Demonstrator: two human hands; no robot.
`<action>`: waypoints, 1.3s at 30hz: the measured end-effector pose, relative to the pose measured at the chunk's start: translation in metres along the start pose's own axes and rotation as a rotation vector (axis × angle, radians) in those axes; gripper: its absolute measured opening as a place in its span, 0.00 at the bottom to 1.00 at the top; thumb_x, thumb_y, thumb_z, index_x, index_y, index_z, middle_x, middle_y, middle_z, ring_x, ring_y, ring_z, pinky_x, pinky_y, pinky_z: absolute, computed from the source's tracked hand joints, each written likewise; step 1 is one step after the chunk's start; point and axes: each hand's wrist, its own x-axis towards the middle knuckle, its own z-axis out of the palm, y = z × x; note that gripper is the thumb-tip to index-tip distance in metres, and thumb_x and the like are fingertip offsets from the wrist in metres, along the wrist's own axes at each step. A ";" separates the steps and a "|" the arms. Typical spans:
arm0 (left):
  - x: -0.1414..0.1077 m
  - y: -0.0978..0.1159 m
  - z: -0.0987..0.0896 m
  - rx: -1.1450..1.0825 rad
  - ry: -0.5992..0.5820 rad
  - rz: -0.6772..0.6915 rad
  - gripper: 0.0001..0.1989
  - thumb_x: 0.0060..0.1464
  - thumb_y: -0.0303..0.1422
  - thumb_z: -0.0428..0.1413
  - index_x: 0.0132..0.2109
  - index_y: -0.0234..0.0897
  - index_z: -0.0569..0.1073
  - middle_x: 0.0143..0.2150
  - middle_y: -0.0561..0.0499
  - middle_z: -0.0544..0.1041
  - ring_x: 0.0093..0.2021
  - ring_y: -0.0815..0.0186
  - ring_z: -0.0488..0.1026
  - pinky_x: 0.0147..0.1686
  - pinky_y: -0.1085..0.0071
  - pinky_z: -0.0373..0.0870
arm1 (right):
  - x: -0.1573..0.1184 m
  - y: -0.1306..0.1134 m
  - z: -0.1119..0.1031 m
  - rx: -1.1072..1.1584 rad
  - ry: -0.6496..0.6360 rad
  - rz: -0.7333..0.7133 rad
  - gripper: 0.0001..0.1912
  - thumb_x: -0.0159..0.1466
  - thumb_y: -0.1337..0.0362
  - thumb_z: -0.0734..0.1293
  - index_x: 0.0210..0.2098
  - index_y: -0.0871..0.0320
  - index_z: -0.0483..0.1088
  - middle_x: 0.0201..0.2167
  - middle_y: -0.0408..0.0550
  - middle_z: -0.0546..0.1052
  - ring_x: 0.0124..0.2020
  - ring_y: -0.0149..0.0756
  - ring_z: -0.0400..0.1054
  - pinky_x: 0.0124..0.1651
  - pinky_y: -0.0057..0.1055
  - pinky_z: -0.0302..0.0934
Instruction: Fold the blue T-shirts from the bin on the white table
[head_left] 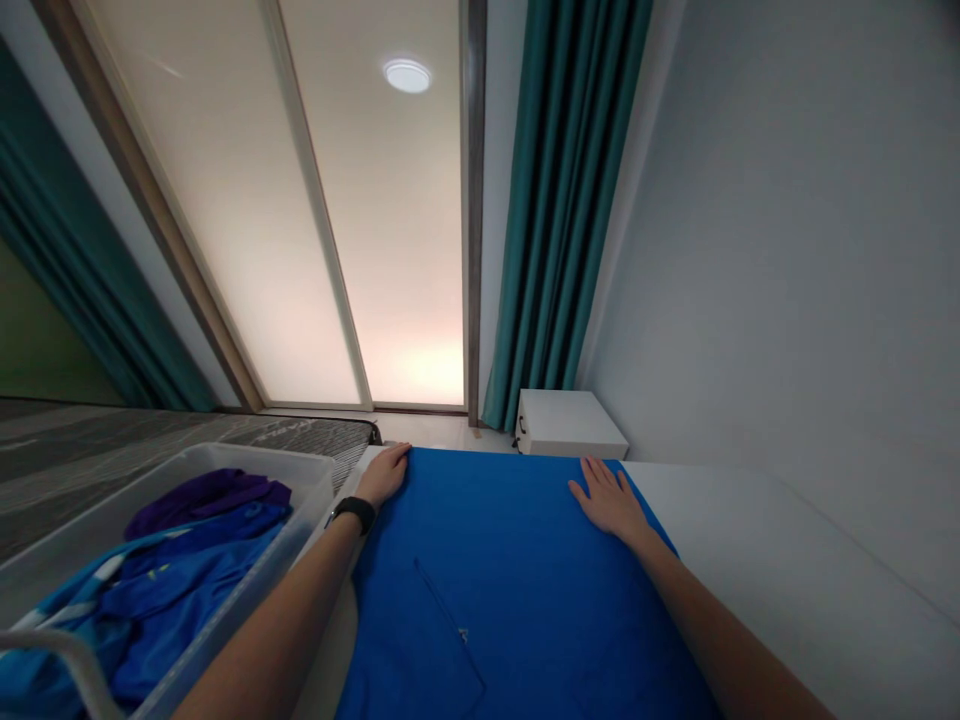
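On a white table (pixel 739 570), blue cloth (pixel 517 570) is touched by the right hand (pixel 611 503), fingers spread, gripping nothing, and at a far corner by the left hand (pixel 383 476), fingers together (grip unclear). Even outward pressure is advised.

The near end of the blue cloth (pixel 517 560) goes out of the picture, so its full length I cannot tell. Both forearms are cut by the near edge. The plastic bin (pixel 311 478) is also cut, at the left, and the lower clothes (pixel 199 570) in it are covered by the upper ones. The small mark (pixel 463 634) on the cloth is too small to read.
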 end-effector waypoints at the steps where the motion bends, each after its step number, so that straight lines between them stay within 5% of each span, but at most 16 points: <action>1: -0.001 0.000 0.000 -0.008 0.015 -0.011 0.23 0.59 0.29 0.42 0.57 0.36 0.72 0.60 0.48 0.72 0.61 0.64 0.67 0.62 0.69 0.58 | 0.000 0.000 0.001 0.003 0.006 0.000 0.40 0.68 0.45 0.43 0.70 0.64 0.42 0.71 0.51 0.44 0.72 0.42 0.34 0.70 0.49 0.28; 6: -0.005 0.000 -0.006 -0.018 0.084 -0.061 0.23 0.60 0.31 0.41 0.55 0.32 0.74 0.55 0.44 0.76 0.56 0.61 0.71 0.57 0.67 0.65 | 0.002 0.001 0.005 -0.009 0.017 0.005 0.40 0.68 0.45 0.43 0.70 0.65 0.42 0.71 0.51 0.45 0.71 0.42 0.34 0.70 0.49 0.29; 14: 0.002 0.009 -0.012 0.070 0.038 -0.076 0.19 0.60 0.34 0.46 0.51 0.36 0.77 0.52 0.43 0.76 0.54 0.59 0.71 0.55 0.66 0.64 | 0.003 0.004 0.012 -0.020 0.059 -0.002 0.39 0.68 0.45 0.43 0.70 0.65 0.44 0.71 0.52 0.46 0.71 0.43 0.34 0.70 0.50 0.28; 21: 0.017 0.016 -0.013 0.193 -0.063 -0.163 0.20 0.61 0.41 0.44 0.50 0.41 0.77 0.54 0.43 0.75 0.58 0.53 0.67 0.58 0.56 0.59 | 0.003 0.004 0.013 -0.045 0.056 -0.001 0.40 0.68 0.45 0.43 0.70 0.65 0.44 0.71 0.51 0.46 0.71 0.42 0.36 0.70 0.49 0.30; 32: 0.061 0.020 -0.008 0.197 -0.218 -0.314 0.20 0.53 0.44 0.52 0.38 0.32 0.80 0.48 0.32 0.78 0.55 0.39 0.69 0.56 0.41 0.54 | 0.001 0.001 0.008 -0.035 0.057 -0.005 0.39 0.68 0.46 0.43 0.70 0.66 0.45 0.71 0.51 0.46 0.71 0.42 0.36 0.70 0.49 0.29; 39: 0.069 0.026 0.005 -0.051 -0.128 -0.334 0.12 0.52 0.39 0.54 0.38 0.38 0.77 0.42 0.43 0.81 0.50 0.51 0.74 0.51 0.57 0.64 | 0.000 0.002 0.009 -0.030 0.069 -0.005 0.38 0.69 0.47 0.44 0.69 0.67 0.46 0.71 0.53 0.47 0.71 0.43 0.36 0.70 0.49 0.29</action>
